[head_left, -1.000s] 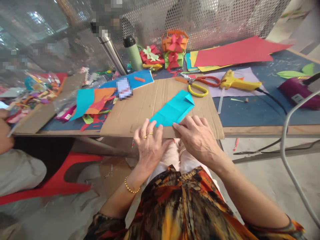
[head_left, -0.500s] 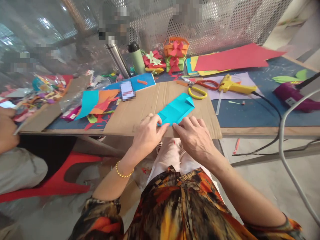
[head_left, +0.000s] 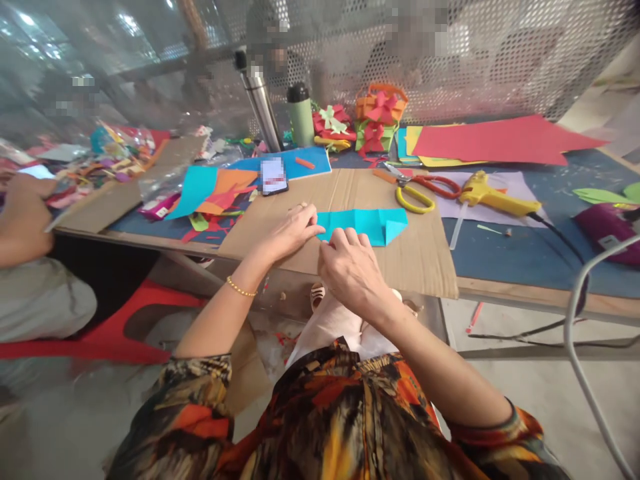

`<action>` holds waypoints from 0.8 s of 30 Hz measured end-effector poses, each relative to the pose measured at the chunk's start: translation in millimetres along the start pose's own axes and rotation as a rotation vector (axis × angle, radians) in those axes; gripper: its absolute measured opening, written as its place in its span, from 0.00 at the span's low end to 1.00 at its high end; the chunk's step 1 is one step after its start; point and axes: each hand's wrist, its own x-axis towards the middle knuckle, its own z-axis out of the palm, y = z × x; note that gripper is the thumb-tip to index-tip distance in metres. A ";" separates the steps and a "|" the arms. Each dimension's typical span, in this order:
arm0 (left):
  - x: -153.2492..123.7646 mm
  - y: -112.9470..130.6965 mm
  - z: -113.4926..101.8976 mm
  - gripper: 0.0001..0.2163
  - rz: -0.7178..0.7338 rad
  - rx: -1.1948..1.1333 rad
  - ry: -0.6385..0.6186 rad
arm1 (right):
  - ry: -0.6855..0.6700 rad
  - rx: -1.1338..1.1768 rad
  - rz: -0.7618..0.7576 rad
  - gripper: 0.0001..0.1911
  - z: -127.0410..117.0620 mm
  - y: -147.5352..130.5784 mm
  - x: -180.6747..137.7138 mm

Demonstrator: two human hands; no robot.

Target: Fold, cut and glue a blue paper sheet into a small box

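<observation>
At frame centre, the left hand (head_left: 295,230) and curled right hand (head_left: 349,264) touch a folded turquoise paper strip (head_left: 367,224) near its left end; whether their fingers pinch it is unclear.

A turquoise sheet of paper (head_left: 369,223), folded into a long strip, lies crosswise on brown cardboard (head_left: 417,263). Creases cross its width; the right end bears a folded corner forming a triangular flap. The left end is partly hidden.
</observation>
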 end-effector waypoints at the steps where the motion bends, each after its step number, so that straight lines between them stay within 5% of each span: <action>1: 4.4 -5.6 -2.7 0.10 0.028 -0.017 -0.022 | -0.014 0.026 -0.017 0.15 -1.9 2.6 3.1; 8: 20.4 -17.5 -13.8 0.11 0.139 -0.060 -0.155 | -0.027 0.022 -0.131 0.18 -10.9 38.0 3.7; 17: 25.2 -15.5 -17.6 0.11 0.107 -0.120 -0.167 | -0.022 -0.034 -0.168 0.16 2.7 29.5 0.1; 24: 23.8 -15.1 -27.5 0.08 0.079 -0.169 -0.313 | -0.013 -0.007 -0.154 0.17 5.9 34.1 -1.6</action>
